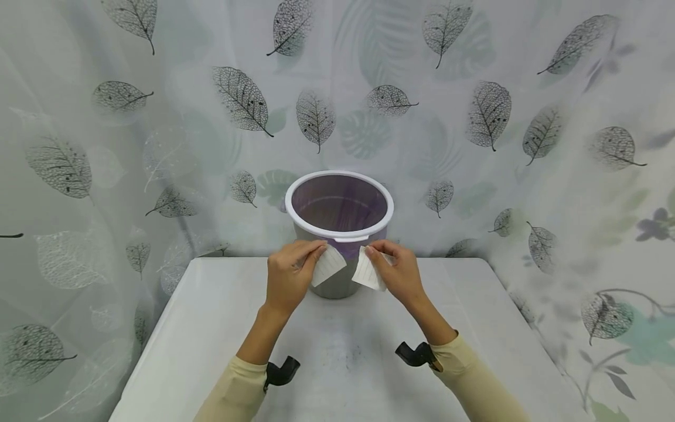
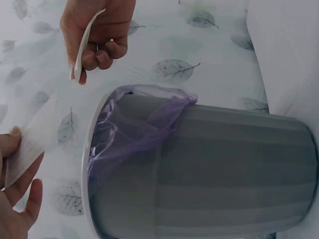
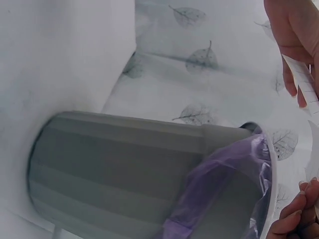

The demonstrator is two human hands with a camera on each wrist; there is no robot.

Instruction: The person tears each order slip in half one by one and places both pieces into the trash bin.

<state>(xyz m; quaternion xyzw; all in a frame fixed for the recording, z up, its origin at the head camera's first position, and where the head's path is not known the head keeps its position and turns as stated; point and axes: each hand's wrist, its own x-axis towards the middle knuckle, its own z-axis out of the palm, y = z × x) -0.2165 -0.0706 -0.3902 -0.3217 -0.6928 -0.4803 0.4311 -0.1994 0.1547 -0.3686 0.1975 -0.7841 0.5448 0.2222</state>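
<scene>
A grey bin (image 1: 335, 289) with a white rim (image 1: 291, 205) stands upright at the back of the table. Folded over its rim is a thin purple bin liner (image 2: 134, 137). My left hand (image 1: 287, 278) pinches a white piece of paper (image 1: 328, 265) between thumb and fingers, in front of the bin's left side. Opposite it, my right hand (image 1: 398, 271) pinches a second white piece of paper (image 1: 367, 271). A gap separates the two pieces. Faint printed lines show on the left hand's paper (image 3: 300, 77) in the right wrist view.
The white table (image 1: 221, 328) reaches back to a curtain (image 1: 337, 88) printed with leaves. More curtain hangs along both sides. A black wrist mount (image 1: 282, 371) sits on the left sleeve, and another black mount (image 1: 415, 354) on the right.
</scene>
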